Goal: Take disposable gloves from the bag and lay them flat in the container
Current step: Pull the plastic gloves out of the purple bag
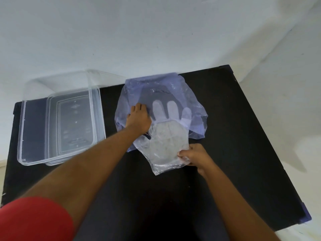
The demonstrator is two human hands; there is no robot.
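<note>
A thin bluish plastic bag (196, 108) lies flat on the black table, its opening toward me. A clear disposable glove (166, 141) sticks halfway out of it; the fingers remain inside the bag and the cuff lies on the table. My left hand (139, 119) presses flat on the bag's left side, fingers spread. My right hand (196, 156) pinches the glove's cuff at its right corner. A clear rectangular container (21, 136) sits at the left, with a transparent flat piece lying in its bottom.
The black table (243, 136) stands against a white wall. Its right edge runs diagonally, and its near right corner has a blue trim. A clear lid (97, 79) leans behind the container against the wall. My red sleeve shows at the bottom left.
</note>
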